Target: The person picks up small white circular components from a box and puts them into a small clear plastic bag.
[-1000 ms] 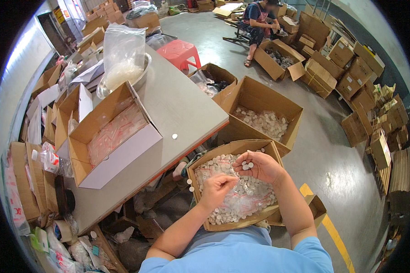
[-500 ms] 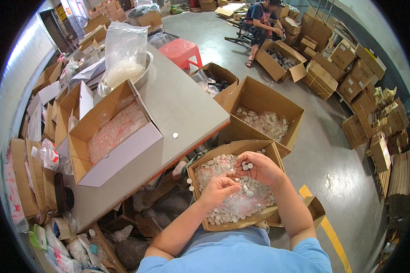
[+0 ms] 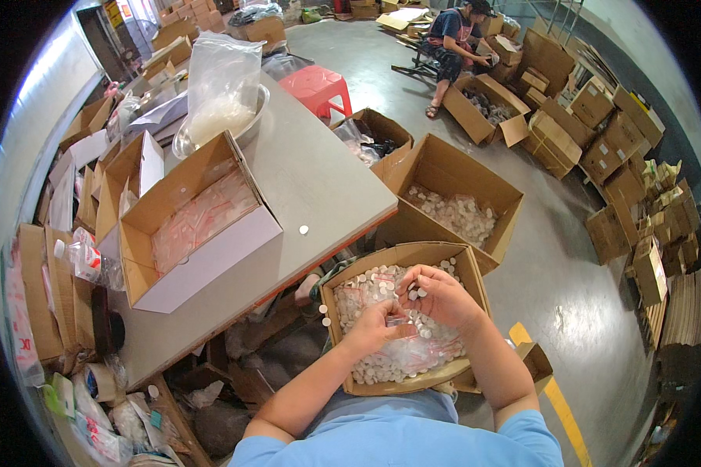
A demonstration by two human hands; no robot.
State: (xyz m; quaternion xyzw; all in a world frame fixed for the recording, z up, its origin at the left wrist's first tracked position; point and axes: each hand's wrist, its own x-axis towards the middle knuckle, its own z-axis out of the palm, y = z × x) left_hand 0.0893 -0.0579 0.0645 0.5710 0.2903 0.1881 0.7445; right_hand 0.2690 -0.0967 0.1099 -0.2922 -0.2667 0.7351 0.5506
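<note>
My left hand [image 3: 372, 331] is closed in a pinch over the open cardboard box [image 3: 479, 274] in front of me, on what looks like a small clear plastic bag [image 3: 398, 320]. My right hand [image 3: 444, 302] is just to the right, fingers curled around a few small white round caps [image 3: 417, 293]. The two hands' fingertips are close together. Below them the box is filled with loose white caps [image 3: 374, 372] and clear bags with red stripes [image 3: 436, 352]. The right palm's inside is partly hidden.
On the grey table [image 3: 319, 187] at left are a long box of red-striped bags [image 3: 206, 218], a metal bowl [image 3: 263, 117] with a large clear bag, and one cap [image 3: 304, 229]. Another box of caps [image 3: 463, 218] stands beyond. A person [image 3: 456, 47] sits far off among cartons.
My left hand has shifted slightly right, closer beneath the right hand. The right fingers have curled in more over the caps. The view has tilted a little.
</note>
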